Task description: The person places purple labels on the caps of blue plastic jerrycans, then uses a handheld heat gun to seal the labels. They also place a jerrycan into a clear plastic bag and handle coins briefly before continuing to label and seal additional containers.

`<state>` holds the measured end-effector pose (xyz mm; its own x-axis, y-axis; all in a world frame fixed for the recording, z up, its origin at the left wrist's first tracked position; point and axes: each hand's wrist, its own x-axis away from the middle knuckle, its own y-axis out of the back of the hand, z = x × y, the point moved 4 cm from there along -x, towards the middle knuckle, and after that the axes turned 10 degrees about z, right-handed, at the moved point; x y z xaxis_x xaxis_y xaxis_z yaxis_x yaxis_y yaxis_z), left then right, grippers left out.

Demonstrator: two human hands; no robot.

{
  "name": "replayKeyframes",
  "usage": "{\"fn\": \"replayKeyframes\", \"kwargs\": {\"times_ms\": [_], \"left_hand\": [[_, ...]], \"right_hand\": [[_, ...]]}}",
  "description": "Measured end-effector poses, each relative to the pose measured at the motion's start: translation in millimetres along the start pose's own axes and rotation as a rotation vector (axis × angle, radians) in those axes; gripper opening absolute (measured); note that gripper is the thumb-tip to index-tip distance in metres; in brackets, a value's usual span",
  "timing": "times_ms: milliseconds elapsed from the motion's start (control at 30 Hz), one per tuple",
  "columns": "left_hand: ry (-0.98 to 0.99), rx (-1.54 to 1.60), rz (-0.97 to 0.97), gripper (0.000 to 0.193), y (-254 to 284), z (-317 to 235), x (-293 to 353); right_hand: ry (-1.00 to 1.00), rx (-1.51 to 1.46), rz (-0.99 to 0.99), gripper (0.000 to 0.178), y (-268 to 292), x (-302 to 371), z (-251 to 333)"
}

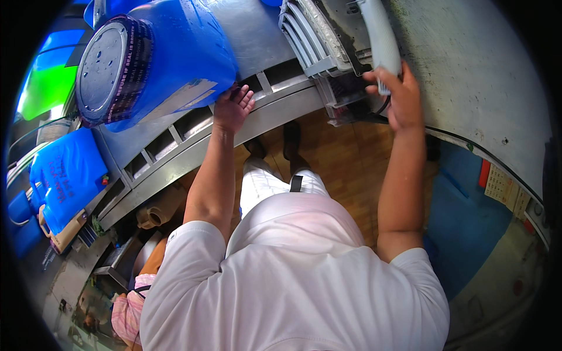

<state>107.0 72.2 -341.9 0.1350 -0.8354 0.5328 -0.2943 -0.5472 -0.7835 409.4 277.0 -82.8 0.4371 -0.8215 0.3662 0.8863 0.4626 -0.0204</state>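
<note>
Right hand (403, 99) grips white handle (381, 44); left hand (233, 110) perhaps touching blue jug (187, 41).

Passage over steel counter (257, 35), between obstructing blue jug (193, 44) and slatted panel (309, 36)

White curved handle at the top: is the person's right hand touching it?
Touching. The head view shows the right hand gripping the lower end of the white curved handle, with one digit lying across its surface.

Jug (190, 41) on counter (257, 35) at left
</note>
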Motion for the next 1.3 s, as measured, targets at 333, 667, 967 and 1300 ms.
{"fn": "replayKeyframes", "kwargs": {"times_ms": [333,667,967,1300], "left_hand": [[-0.146,0.245,-0.056,0.033,3,7,-30],[-0.177,0.086,-0.041,0.031,-6,5,-26],[-0.304,0.146,-0.123,0.026,-11,1,-33],[-0.345,0.203,-0.053,0.023,5,2,-42]], "right_hand": [[-0.433,-0.675,0.708,0.068,-92,60,-111],[-0.521,-0.209,0.678,0.067,-120,14,-144],[-0.493,-0.16,0.634,0.072,-119,18,-142],[-0.482,-0.144,0.648,0.069,-117,19,-146]]}}
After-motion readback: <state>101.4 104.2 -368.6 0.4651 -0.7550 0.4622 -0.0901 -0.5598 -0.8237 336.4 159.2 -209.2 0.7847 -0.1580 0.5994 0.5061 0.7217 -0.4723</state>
